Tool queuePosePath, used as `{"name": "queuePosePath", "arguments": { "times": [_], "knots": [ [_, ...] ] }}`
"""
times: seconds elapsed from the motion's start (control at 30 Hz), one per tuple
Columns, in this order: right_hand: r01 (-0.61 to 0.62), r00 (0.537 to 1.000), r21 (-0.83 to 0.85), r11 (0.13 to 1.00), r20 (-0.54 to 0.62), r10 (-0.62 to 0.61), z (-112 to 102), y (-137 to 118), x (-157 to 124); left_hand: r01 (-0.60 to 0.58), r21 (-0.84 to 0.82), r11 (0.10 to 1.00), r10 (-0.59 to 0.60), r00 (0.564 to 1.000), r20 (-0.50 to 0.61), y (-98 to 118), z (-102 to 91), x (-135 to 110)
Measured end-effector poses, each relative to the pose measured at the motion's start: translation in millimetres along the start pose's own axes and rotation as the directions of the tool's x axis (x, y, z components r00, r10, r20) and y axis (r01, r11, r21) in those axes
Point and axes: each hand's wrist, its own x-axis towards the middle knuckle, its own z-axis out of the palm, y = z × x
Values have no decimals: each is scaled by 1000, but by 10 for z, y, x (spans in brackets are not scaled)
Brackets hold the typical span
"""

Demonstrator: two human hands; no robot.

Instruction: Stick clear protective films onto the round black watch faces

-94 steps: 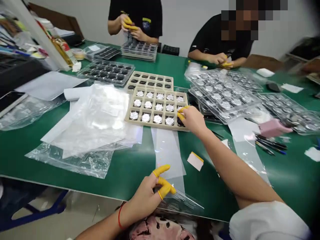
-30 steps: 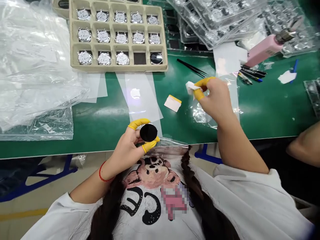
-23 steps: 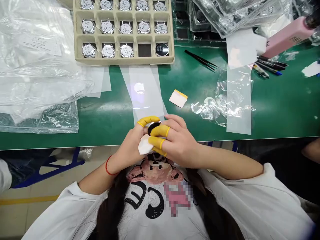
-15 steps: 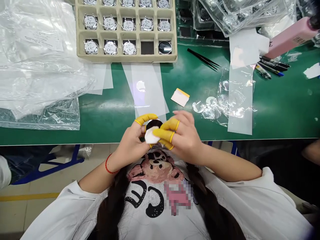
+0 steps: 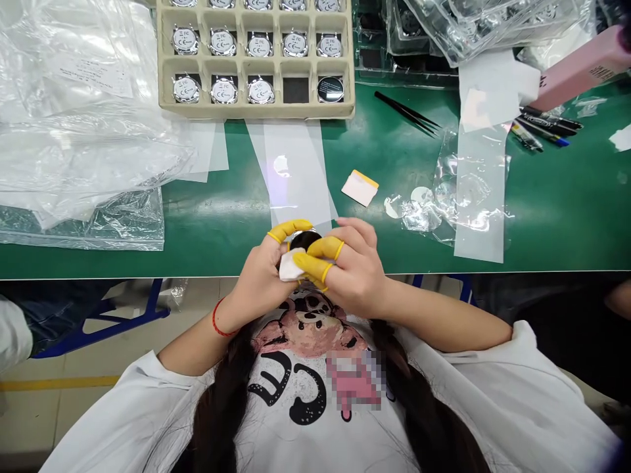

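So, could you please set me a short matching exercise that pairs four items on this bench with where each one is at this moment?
Items:
1. black tweezers
2. white wipe
3. yellow-edged card
4. pink bottle

Places:
A. under the right hand, against the round black-faced disc in the left hand
B. beside the pens
C. on the green mat, right of the translucent strip
D. on the mat, right of the tray

Pairs: 1-D, 2-A, 3-C, 4-B.
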Motion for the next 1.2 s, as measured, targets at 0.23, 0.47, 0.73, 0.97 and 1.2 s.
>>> {"name": "queuePosePath", "arguments": {
  "times": [0.23,0.47,0.73,0.97,1.2],
  "knots": [
    [-316,941,24,948,135,310,139,435,178,109,-150,983,-114,993,-24,50,19,-20],
    [-570,813,66,819,193,550,-156,575,249,38,-171,985,-53,995,-87,72,-48,-91],
    [-815,575,299,496,522,630,-308,421,207,-57,-134,989,33,985,-169,88,-60,-126],
    [-840,543,378,390,584,603,-352,407,200,-61,-117,991,41,984,-173,65,-84,-118],
    [-731,671,545,411,462,581,-400,323,395,104,-239,965,-92,994,62,64,-92,17]
  ]
}}
